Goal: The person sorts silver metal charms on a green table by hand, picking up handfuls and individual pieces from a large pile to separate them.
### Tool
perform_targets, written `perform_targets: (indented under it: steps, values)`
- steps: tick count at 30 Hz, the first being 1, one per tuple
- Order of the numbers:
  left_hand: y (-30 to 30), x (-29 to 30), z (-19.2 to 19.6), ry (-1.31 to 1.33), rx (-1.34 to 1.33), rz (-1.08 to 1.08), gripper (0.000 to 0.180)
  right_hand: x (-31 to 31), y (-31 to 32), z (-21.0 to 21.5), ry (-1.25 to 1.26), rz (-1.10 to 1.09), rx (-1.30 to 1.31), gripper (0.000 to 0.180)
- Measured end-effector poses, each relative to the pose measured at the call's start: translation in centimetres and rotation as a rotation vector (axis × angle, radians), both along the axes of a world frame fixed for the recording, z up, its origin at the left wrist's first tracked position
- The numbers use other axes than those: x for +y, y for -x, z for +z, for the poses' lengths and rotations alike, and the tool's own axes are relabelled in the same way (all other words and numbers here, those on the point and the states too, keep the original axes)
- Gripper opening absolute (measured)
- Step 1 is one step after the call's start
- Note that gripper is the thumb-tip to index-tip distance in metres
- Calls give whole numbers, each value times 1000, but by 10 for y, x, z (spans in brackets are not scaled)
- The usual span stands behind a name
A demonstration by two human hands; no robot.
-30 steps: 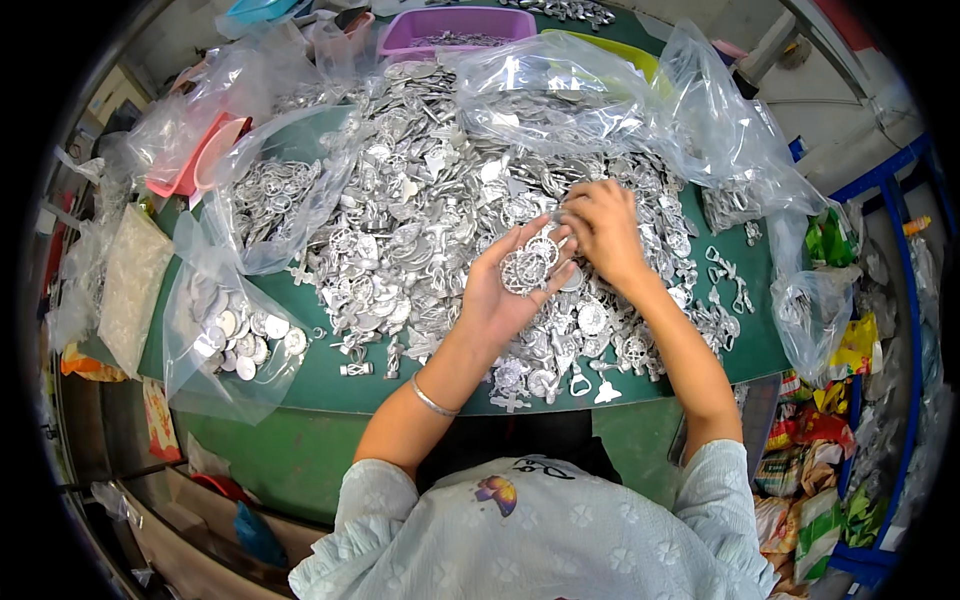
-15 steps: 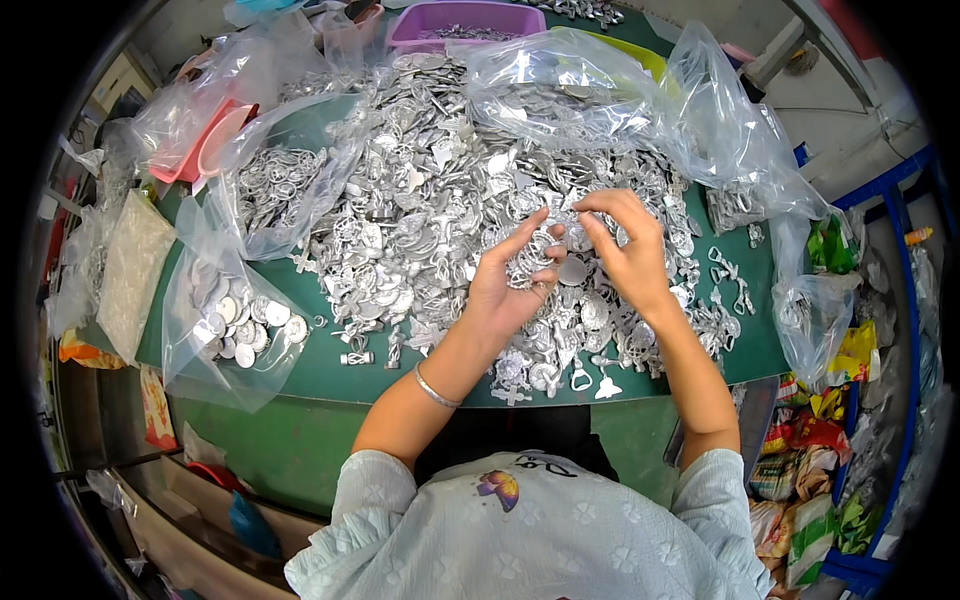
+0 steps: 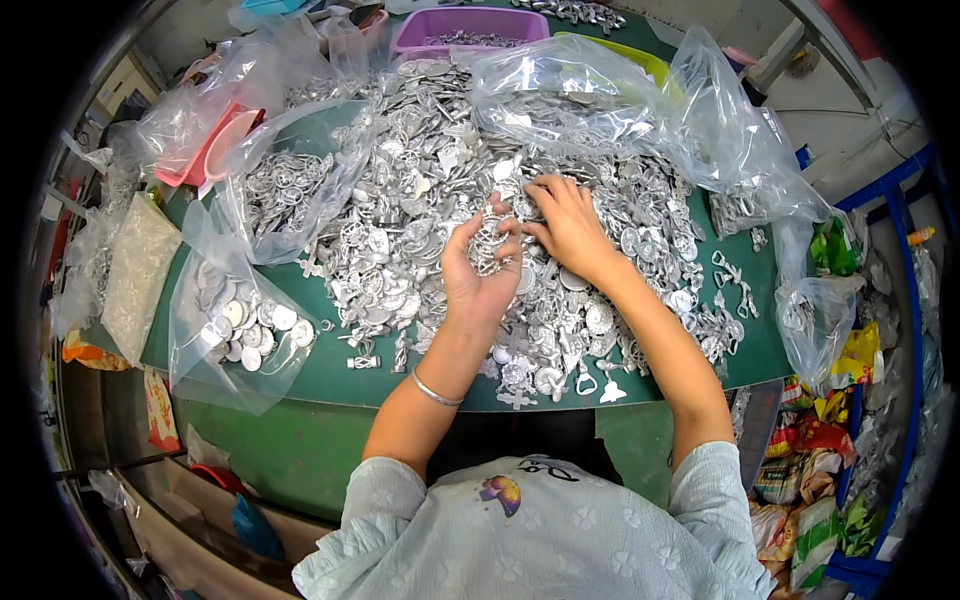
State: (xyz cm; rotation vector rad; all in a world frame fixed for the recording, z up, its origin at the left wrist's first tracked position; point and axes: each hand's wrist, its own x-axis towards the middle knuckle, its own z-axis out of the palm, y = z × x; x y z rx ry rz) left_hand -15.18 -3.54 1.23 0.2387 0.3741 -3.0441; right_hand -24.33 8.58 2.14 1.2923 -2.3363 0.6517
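A large heap of silver-coloured metal castings (image 3: 400,190) spreads over the middle of the green table. My left hand (image 3: 478,280), palm up with a bangle at the wrist, cups several openwork, ring-like metal pieces (image 3: 488,245) in its curled fingers. Just right of it, palm down, my right hand (image 3: 572,228) reaches over the heap. Its thumb and bent forefinger are apart, with the fingertips at the loose castings and no piece plainly between them. Some castings lie hidden beneath both hands.
Clear bags of round discs (image 3: 250,335) and ring pieces (image 3: 285,190) lie left. Behind the heap are a purple basin (image 3: 470,22) and a large clear bag (image 3: 570,85). Pink trays (image 3: 212,145) stand back left; a blue rack (image 3: 905,270) is at the right. The table's front edge curves before me.
Both hands have shifted left across the heap. My right hand has turned palm down and moved from above the left hand's pieces onto the heap; the left still holds its castings.
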Motion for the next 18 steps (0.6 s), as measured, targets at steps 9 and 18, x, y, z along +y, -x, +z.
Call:
perform_targets:
  steps: [9,18]
  values:
    - [2,5,3,193,-102,9,32,8,17,5,245,-108,3,10]
    - [-2,3,-3,234,-71,-32,37,9,4,42,148,-102,-220,18]
